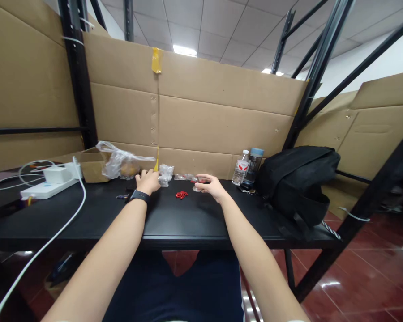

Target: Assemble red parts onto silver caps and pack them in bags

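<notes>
My right hand (212, 187) is closed, thumb and fingers curved around a small clear container (197, 188) with a rounded bottom. Something red shows at its top, too small to make out. To the left, my left hand (148, 181), with a dark band on the wrist, reaches over the black tabletop (188, 219), its fingers partly stretched. Its fingertips are beside some crumpled clear plastic bags (166, 174); whether they touch is unclear. A small pile of red pieces (181, 195) lies between my hands, and more small clear packets (184, 177) lie behind it.
At left are a white power strip (50, 188) with cables, an open cardboard box (92, 166) and a tied plastic bag (121, 163). A water bottle (241, 167), a dark bottle (253, 167) and a black backpack (295, 179) stand right. Cardboard (195, 120) walls the back.
</notes>
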Action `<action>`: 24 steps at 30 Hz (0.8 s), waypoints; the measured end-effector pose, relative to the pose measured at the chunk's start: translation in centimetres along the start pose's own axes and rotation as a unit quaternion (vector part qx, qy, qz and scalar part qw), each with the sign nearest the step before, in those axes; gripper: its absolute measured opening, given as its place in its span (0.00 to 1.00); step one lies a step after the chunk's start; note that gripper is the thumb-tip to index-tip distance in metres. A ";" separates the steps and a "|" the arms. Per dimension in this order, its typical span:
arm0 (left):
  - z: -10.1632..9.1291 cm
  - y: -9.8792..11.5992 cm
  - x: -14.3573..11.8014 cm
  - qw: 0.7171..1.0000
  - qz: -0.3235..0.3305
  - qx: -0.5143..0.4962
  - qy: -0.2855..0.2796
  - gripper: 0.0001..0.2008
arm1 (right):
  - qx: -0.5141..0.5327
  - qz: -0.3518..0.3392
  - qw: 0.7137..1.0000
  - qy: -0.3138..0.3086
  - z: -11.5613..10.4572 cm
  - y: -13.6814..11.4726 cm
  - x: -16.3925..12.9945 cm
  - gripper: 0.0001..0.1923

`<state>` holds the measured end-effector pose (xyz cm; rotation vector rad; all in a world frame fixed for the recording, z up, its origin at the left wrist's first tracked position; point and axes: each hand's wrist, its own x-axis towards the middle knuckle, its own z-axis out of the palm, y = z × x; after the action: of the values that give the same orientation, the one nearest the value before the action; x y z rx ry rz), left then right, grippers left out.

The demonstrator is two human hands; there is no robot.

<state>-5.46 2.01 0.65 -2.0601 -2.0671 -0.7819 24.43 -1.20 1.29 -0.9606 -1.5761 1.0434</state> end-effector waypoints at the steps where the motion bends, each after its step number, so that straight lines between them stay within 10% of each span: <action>1: -0.3 -0.6 0.1 0.999 -0.021 0.015 -0.031 0.17 | -0.009 -0.007 1.000 0.004 -0.2 0.0 0.0 0.29; 6: -2.1 1.3 -0.2 0.999 -0.010 -0.003 -0.035 0.10 | -0.031 -0.027 0.999 0.023 -0.7 -0.6 0.0 0.29; 14: -2.8 11.2 -9.7 0.950 0.307 -0.048 -0.007 0.05 | -0.067 -0.052 0.996 0.037 -2.1 -3.8 -4.2 0.31; 24: -2.7 7.3 -15.7 0.878 0.429 -0.162 -0.136 0.17 | -0.221 -0.007 0.973 -0.058 -2.2 -4.0 -14.0 0.23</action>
<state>1.92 -13.72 -1.89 -3.0160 -0.8830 -0.7063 29.11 -15.13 1.24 -1.1987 -1.9583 0.7610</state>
